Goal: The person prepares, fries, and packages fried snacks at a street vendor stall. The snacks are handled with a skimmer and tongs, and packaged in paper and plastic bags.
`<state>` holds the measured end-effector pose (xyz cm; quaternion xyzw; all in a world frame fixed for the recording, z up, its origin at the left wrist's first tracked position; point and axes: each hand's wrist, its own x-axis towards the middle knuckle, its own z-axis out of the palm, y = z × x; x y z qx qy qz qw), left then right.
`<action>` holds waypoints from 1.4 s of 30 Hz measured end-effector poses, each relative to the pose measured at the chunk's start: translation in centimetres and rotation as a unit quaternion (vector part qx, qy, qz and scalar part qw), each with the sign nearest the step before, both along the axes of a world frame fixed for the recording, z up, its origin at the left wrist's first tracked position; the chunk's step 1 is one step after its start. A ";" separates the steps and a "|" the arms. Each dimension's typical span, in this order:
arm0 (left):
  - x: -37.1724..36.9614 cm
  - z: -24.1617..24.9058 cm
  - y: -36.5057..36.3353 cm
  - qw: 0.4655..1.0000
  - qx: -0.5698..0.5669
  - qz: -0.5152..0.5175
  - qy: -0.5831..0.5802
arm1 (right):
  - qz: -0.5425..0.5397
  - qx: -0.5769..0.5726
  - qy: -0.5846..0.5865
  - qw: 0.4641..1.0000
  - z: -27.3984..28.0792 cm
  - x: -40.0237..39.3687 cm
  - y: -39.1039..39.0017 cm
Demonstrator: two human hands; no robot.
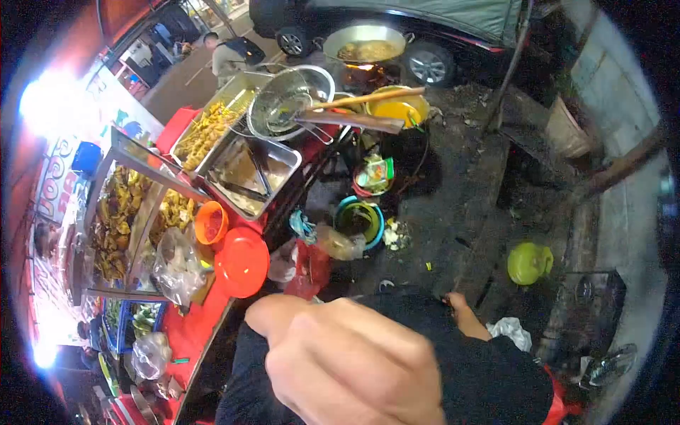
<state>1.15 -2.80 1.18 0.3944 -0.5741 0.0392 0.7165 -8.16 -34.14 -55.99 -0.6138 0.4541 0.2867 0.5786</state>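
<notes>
Large and slightly blurred, my left hand [354, 361] is raised close to the camera. Its fingers are curled in, and anything inside them is hidden. Much lower, my right hand [457, 304] rests at the edge of my dark clothing [460, 382]. Its fingers look closed on a small dark thing that I cannot make out. Beyond my left hand are a red plastic bag [309, 268] and a red round lid or plate [241, 262] on the stall counter [202, 312].
Left, a glass case [134, 219] holds fried food. Behind it are a metal tray [258, 177] and wire strainer [292, 103]. A large pan [365, 44] sits over flames near a parked car [460, 25]. Buckets [381, 223] and a green container [530, 263] stand on the ground.
</notes>
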 end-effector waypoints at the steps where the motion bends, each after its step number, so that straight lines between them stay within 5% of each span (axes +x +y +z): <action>1: 0.0 -0.3 -0.4 0.998 -0.058 0.015 0.001 | 0.000 0.071 0.018 0.997 0.4 0.3 -0.6; 4: 0.9 -1.7 -0.8 0.986 -0.156 0.029 -0.055 | 0.155 -0.008 -0.029 0.987 4.8 1.2 -0.7; 6: -0.2 -1.9 0.8 0.958 -0.102 -0.037 0.265 | 0.097 -0.015 -0.001 0.995 1.2 1.0 -1.8; 7: 0.9 -1.6 2.0 0.983 -0.038 -0.054 0.173 | 0.057 -0.006 -0.029 0.998 0.9 1.3 -2.1; 10: 1.1 -2.7 1.8 0.954 -0.104 -0.098 0.265 | 0.023 0.001 -0.040 0.999 0.6 1.9 -2.6; 12: 1.6 -3.6 1.6 0.921 -0.083 0.098 0.367 | 0.030 -0.005 -0.022 0.999 -0.4 3.0 -3.3; 13: 2.7 -4.7 1.7 0.903 -0.051 0.165 0.392 | 0.100 -0.038 -0.101 0.989 -8.4 2.8 -6.2; 15: 5.1 -7.9 1.9 0.863 -0.016 0.249 0.440 | 0.252 -0.098 -0.154 0.950 -3.9 6.2 -5.0; 17: 6.2 -11.3 2.3 0.840 -0.015 0.268 0.472 | 0.288 -0.264 -0.355 0.849 1.5 9.4 -1.3; 21: 5.8 -13.9 2.9 0.813 -0.008 0.287 0.507 | 0.245 -0.109 -0.469 0.842 22.5 14.6 8.3; 22: 5.5 -14.8 3.5 0.794 0.004 0.293 0.532 | 0.262 -0.140 -0.556 0.776 23.3 15.7 9.6; 23: 5.4 -15.2 3.9 0.782 0.025 0.315 0.537 | 0.292 -0.123 -0.538 0.781 28.6 15.6 11.3; 24: 5.2 -15.5 4.0 0.738 0.113 0.403 0.529 | 0.319 -0.120 -0.594 0.729 31.2 15.7 12.4; 26: 4.7 -16.7 3.8 0.761 0.031 0.335 0.555 | 0.323 -0.073 -0.708 0.624 32.7 15.0 14.1; 27: 4.2 -16.4 2.5 0.729 0.090 0.400 0.549 | 0.290 -0.026 -0.774 0.563 34.5 14.2 14.6; 28: 3.9 -17.4 3.5 0.766 0.095 0.317 0.550 | 0.281 -0.041 -0.772 0.568 35.5 13.7 14.9; 30: 3.4 -18.5 4.0 0.751 0.150 0.320 0.558 | 0.271 -0.086 -0.829 0.481 36.8 12.9 16.1; 40: 2.4 -18.7 6.1 0.683 0.317 0.218 0.621 | 0.299 -0.057 -0.806 0.507 34.9 12.8 17.3; 41: 2.1 -18.4 4.8 0.723 0.321 0.319 0.522 | 0.298 -0.059 -0.808 0.505 34.9 12.8 17.5; 42: 2.1 -18.2 4.0 0.749 0.316 0.412 0.411 | 0.291 -0.054 -0.774 0.559 34.8 12.8 17.6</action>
